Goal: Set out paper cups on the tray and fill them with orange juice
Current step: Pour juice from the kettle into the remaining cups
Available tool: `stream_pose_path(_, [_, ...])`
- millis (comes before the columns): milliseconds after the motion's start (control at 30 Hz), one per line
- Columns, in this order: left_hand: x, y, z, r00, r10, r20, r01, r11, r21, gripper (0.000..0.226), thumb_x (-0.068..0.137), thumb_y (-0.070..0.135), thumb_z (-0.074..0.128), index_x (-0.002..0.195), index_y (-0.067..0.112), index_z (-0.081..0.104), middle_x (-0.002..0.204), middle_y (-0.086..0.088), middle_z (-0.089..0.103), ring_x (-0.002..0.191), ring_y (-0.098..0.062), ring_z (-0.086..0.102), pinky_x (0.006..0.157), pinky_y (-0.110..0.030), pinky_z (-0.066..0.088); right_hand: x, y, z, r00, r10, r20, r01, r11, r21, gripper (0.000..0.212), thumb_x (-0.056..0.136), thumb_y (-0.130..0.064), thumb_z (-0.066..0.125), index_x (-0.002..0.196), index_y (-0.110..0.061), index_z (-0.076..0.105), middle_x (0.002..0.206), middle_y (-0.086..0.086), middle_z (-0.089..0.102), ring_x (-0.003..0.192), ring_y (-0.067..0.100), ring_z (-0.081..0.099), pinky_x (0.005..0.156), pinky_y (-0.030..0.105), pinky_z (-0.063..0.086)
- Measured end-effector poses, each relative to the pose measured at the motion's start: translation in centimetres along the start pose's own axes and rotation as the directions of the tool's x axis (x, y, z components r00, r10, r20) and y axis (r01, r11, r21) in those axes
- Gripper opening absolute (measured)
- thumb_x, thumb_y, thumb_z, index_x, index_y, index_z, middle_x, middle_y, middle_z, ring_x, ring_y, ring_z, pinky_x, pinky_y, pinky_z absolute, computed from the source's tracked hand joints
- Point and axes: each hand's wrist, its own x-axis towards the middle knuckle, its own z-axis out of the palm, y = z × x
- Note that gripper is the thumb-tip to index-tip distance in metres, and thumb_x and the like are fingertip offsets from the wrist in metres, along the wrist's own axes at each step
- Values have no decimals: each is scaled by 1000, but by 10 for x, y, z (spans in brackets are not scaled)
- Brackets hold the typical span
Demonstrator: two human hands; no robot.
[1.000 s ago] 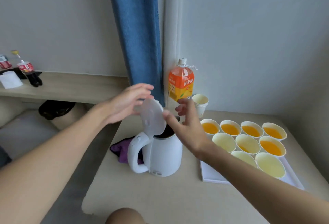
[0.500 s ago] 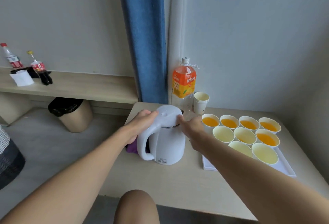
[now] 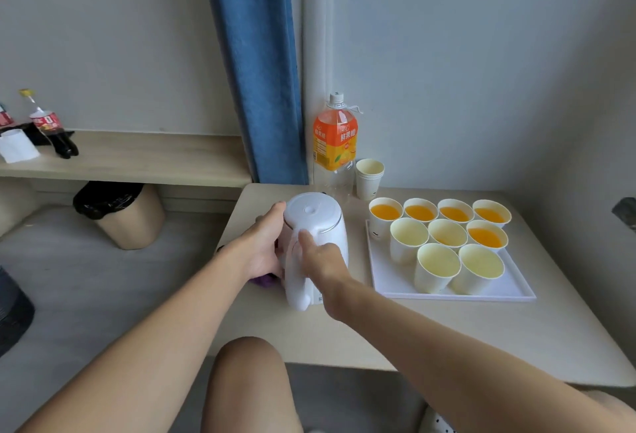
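A white electric kettle (image 3: 318,226) stands on the table, left of the tray, lid down and handle towards me. My right hand (image 3: 323,260) grips the handle with the thumb on top. My left hand (image 3: 261,247) holds the kettle's left side, its fingers hidden behind the body. The white tray (image 3: 447,296) carries several paper cups (image 3: 437,267). The back row (image 3: 420,212) and one cup at the middle right (image 3: 487,236) hold orange juice; the others look pale inside. An orange juice bottle (image 3: 334,143) stands against the wall beside a stack of spare cups (image 3: 369,178).
A purple cloth (image 3: 263,282) lies under my left hand at the table's left edge. A blue curtain (image 3: 254,64) hangs behind. A lined bin (image 3: 127,216) sits on the floor left, under a shelf with cola bottles (image 3: 51,130). My knee (image 3: 247,381) is below the table's front edge.
The kettle's lid, open a second ago, is down. The kettle has turned so its handle faces me. My right hand moved from the spout side to the handle.
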Motion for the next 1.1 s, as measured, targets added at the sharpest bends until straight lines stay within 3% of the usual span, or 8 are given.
stream_pose_path(133, [-15, -12, 2, 998, -6, 68, 5, 1000, 18, 47, 105, 51, 32, 99, 15, 62, 102, -13, 65, 105, -35, 57, 101, -62, 42, -19, 5, -3, 997, -48, 57, 47, 998, 31, 24, 85, -31, 70, 96, -10, 64, 83, 2, 63, 72, 15, 58, 56, 23, 43])
stream_pose_path(233, [-18, -23, -1, 995, 96, -3, -95, 991, 91, 35, 106, 40, 33, 98, 20, 61, 109, -10, 64, 109, -30, 56, 109, -66, 35, -20, 14, 3, 992, -95, -84, 100, 993, 56, 32, 83, -32, 72, 98, -7, 58, 91, 8, 63, 78, 21, 58, 60, 26, 44])
stream_pose_path(400, [-22, -43, 10, 956, 293, -14, -288, 947, 144, 17, 105, 21, 42, 116, 20, 55, 107, -5, 59, 91, -22, 54, 82, -38, 46, -29, 16, -23, 936, -225, -271, 225, 974, -33, 11, 90, -16, 60, 88, -11, 50, 76, 2, 51, 65, 17, 49, 53, 23, 38])
stream_pose_path(600, [-29, -43, 28, 885, 465, -15, -458, 877, 148, 30, 106, 31, 43, 130, 18, 55, 125, -3, 61, 102, -13, 56, 78, -33, 42, -59, 1, -66, 908, -289, -303, 294, 955, -32, 3, 79, -13, 61, 79, -10, 59, 76, 9, 59, 68, 24, 54, 57, 24, 39])
stream_pose_path(700, [-41, -39, 48, 831, 552, 69, -556, 820, 135, 29, 107, 32, 35, 100, 16, 59, 100, 5, 68, 86, 0, 59, 72, -28, 41, -88, -22, -100, 887, -340, -313, 343, 938, -47, 12, 79, -4, 58, 69, -10, 56, 66, 7, 54, 59, 20, 47, 51, 22, 35])
stream_pose_path(867, [-52, -29, 107, 739, 635, 226, -654, 756, 15, 54, 99, 58, 32, 123, 21, 63, 127, 1, 68, 124, -15, 61, 104, -40, 49, -129, -57, -159, 840, -368, -399, 363, 927, -92, 18, 72, 3, 58, 61, -10, 52, 60, 7, 51, 55, 19, 45, 56, 24, 34])
stream_pose_path(1000, [-69, -27, 160, 632, 673, 384, -695, 712, -102, 45, 97, 49, 61, 134, 30, 45, 128, 14, 63, 108, 9, 62, 87, -18, 48, -143, -78, -211, 784, -378, -492, 343, 925, -164, 16, 70, 4, 60, 63, -8, 54, 59, 9, 54, 63, 22, 50, 65, 31, 39])
stream_pose_path(1100, [-72, -33, 203, 591, 675, 442, -710, 695, -113, 94, 63, 49, 82, 140, 27, 32, 130, 14, 59, 111, 4, 62, 82, -17, 51, -147, -85, -246, 750, -385, -537, 302, 923, -239, 11, 68, 2, 61, 69, -8, 56, 62, 10, 56, 63, 22, 50, 65, 31, 38])
